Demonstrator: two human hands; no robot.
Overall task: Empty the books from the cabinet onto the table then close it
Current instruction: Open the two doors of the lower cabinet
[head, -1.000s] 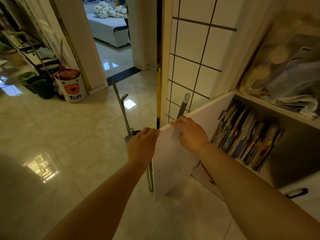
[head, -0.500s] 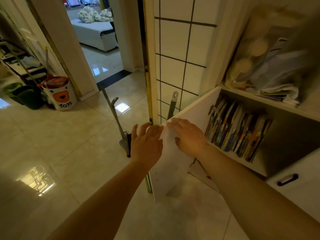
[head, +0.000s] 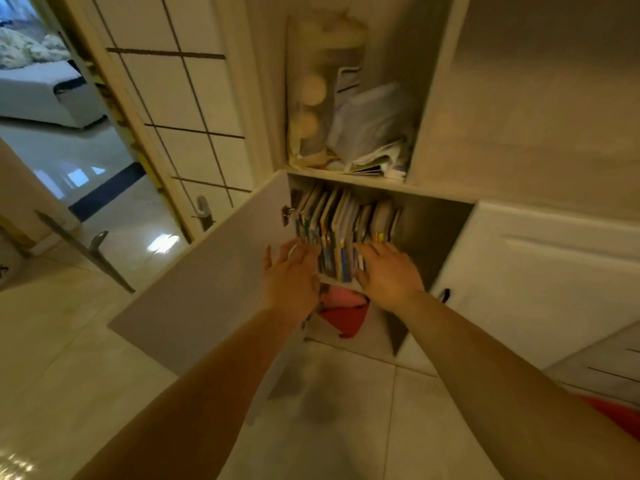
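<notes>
A row of several thin, colourful books (head: pixel 341 230) stands upright on the middle shelf of the white cabinet (head: pixel 436 233). The cabinet door (head: pixel 204 292) hangs wide open to the left. My left hand (head: pixel 289 282) is at the left end of the row, fingers spread, touching the book spines. My right hand (head: pixel 386 271) is at the right end of the row, fingers apart and resting on the books' front edges. Neither hand has closed around a book. No table is in view.
Above the books an open shelf holds a clear bag with round things and papers (head: pixel 349 126). Something red (head: pixel 344 313) lies on the shelf below. A shut white door with a black handle (head: pixel 445 295) is to the right. Mop handles (head: pixel 86 251) lean at the left.
Both hands have left the top edge of the door, which now stands fully open, and reached in to the row of books. The view has swung right toward the cabinet.
</notes>
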